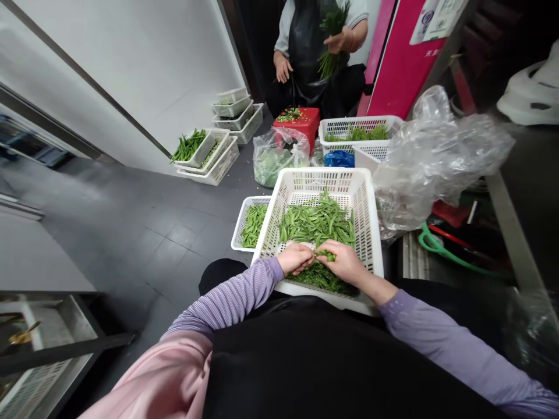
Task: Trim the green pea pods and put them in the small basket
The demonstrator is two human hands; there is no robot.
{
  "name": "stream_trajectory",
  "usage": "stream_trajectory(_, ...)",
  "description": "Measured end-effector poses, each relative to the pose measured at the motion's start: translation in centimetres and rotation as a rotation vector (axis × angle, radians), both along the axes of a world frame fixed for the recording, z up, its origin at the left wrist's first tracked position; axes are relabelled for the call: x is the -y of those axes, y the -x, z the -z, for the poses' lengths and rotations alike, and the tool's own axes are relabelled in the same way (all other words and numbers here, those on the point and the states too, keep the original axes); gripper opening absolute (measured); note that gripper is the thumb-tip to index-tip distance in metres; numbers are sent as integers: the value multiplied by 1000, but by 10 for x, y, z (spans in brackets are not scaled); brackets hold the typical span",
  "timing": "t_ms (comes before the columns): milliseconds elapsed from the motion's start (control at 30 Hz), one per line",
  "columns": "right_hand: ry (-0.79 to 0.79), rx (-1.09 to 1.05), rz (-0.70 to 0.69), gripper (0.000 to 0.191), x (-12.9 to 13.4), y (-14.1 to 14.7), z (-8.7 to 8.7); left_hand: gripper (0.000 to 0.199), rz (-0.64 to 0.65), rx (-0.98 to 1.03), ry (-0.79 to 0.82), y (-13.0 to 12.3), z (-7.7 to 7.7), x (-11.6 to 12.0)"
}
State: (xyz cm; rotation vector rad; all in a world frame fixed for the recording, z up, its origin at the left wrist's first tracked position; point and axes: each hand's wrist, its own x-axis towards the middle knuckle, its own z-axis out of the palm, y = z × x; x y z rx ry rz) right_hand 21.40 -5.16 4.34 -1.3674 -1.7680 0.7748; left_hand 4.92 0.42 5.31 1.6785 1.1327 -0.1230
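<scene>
A large white plastic basket (371,227) sits in front of me with flat green pea pods (321,218) heaped in its far half. Finer green trimmings (321,276) lie in its near part. Over the basket, my right hand (345,265) is closed around a few pea pods (326,255). My left hand (297,259) meets it fingertip to fingertip, pinching the end of a pod; its other fingers are curled in. A smaller white basket (237,233) of pods stands against the large one's left side.
Across from me a person (305,46) holds a bunch of long green stems (332,35) behind a red stool (312,119). White baskets (213,169) stand along the left wall. Clear plastic bags (437,157) and another white basket (349,125) are at the right and back.
</scene>
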Motion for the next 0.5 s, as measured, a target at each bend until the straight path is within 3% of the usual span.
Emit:
stream_trajectory(100,81,-164,161,15,-4,-7,-1,17,166,-349,-204,14,21,0)
stream_trajectory(167,207,-316,249,22,-8,-12,0,15,237,-469,-253,23,25,-1)
stream_trajectory(300,394,-533,264,31,-12,-17,0,52,250,-283,-391,22,4,-4)
stream_trajectory(333,412,-539,234,32,-12,-16,0,52,266,-188,-426,17,-4,-4)
stream_trajectory(400,439,-494,186,34,-7,-14,-1,32,370,-61,-418,5,-19,0)
stream_trajectory(500,432,-238,206,36,-1,-17,7,27,531,-154,-415,-9,-27,3)
